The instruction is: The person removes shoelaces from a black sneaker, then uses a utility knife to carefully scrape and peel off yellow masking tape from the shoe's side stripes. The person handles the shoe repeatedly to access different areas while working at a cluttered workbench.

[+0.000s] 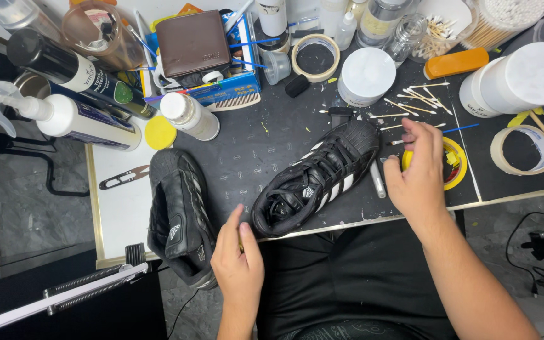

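A black sneaker with white side stripes (315, 178) lies on the dark work mat (253, 151), toe pointing up and right. A second black sneaker (179, 211) rests at the mat's left edge, overhanging the table front. My left hand (237, 258) sits at the table edge between the two shoes, fingers pinched on something small that I cannot make out. My right hand (418, 173) hovers over a yellow tape roll (456, 162) to the right of the striped shoe, fingers touching its top.
Bottles, a spray bottle (51, 116), a brown wallet (193, 43), tape rolls (315, 58), white jars (366, 75) and cotton swabs (420, 101) crowd the back of the table. Small snips (123, 178) lie on the white board at left. A pen-like stick (378, 179) lies by the shoe.
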